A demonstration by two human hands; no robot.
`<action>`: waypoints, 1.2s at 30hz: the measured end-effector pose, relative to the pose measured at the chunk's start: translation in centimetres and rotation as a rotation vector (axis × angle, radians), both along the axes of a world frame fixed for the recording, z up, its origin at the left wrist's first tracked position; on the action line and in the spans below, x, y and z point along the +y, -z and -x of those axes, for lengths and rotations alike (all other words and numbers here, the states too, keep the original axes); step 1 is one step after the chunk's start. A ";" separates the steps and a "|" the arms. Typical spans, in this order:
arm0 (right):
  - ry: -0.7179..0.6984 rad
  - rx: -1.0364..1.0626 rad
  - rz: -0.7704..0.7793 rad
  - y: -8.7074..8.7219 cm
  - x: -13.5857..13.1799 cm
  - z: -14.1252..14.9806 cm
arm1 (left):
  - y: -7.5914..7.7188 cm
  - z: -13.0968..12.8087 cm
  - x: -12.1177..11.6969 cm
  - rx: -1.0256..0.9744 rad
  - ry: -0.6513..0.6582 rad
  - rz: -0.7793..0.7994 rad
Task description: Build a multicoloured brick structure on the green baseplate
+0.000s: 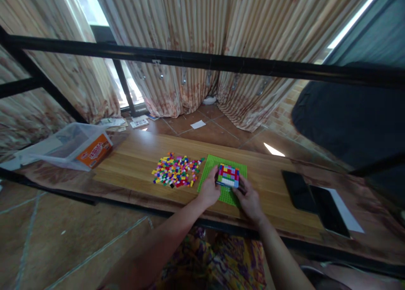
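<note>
A small block of multicoloured toy bricks (228, 174) is gripped by its two sides, over the green baseplate (211, 163). My left hand (210, 189) is closed on its left side, the fingers partly hidden behind it. On the right side, my right hand (249, 199) is closed on the same brick block. Its top shows red, yellow, purple, blue and white bricks. Whether the block touches the baseplate, I cannot tell. Left of the baseplate lies a spread pile of loose small bricks (177, 170) in many colours.
A clear plastic bin (68, 144) with an orange label stands at the table's left end. Two dark flat devices, one a black slab (298, 191) and one a black tablet-like slab (329, 210), lie at the right beside white paper (346, 212). A black metal rail (202, 61) crosses beyond the table.
</note>
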State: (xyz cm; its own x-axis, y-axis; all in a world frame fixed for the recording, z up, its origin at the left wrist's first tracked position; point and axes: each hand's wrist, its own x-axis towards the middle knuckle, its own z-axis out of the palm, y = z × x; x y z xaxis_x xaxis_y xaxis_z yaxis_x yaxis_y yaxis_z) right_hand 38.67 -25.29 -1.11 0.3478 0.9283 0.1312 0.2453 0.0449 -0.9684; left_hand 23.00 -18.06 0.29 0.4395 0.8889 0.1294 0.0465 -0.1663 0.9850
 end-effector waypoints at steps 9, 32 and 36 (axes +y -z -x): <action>0.376 -0.418 0.020 -3.4 -1.3 1.7 | -1.6 13.1 -5.9 0.229 -0.178 -0.141; -0.257 -0.695 0.049 -2.7 7.9 15.8 | -2.1 19.3 -2.7 0.464 -0.415 -0.180; -0.247 -0.624 0.046 -3.2 7.9 16.1 | -2.0 19.3 -2.7 0.467 -0.412 -0.176</action>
State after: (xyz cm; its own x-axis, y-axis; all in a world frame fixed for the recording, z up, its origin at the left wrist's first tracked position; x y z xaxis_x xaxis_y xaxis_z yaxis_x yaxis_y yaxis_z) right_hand 22.59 -17.41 2.10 -0.0035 0.9803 0.1976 0.7476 0.1338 -0.6506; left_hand 3.71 -20.72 2.33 0.1119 0.9797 0.1664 0.5584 -0.2005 0.8050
